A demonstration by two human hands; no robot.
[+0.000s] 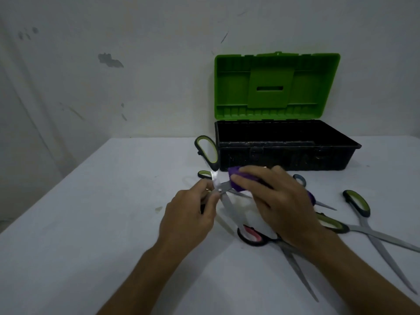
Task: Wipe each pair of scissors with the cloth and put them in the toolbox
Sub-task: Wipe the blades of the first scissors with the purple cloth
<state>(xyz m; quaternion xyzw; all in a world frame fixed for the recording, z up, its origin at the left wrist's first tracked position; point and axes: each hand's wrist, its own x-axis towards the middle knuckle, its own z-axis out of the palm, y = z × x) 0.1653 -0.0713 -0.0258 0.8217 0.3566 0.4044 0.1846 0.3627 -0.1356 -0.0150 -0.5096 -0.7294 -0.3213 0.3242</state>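
Dim, bluish cast overall, soft shadows under the hands on the table [91, 212], bright glare on scissor blade [216, 178] near pivot, toolbox [284, 153] interior nearly black, wide-angle bowing at edges, slight softness throughout

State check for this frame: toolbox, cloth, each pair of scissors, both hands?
Toolbox: lid up.
Cloth: in right hand, pressed on a blade.
Held scissors: blades spread, gripped near the pivot by left hand.
Pink-handled scissors: on table.
Green-handled scissors: on table, blades spread.
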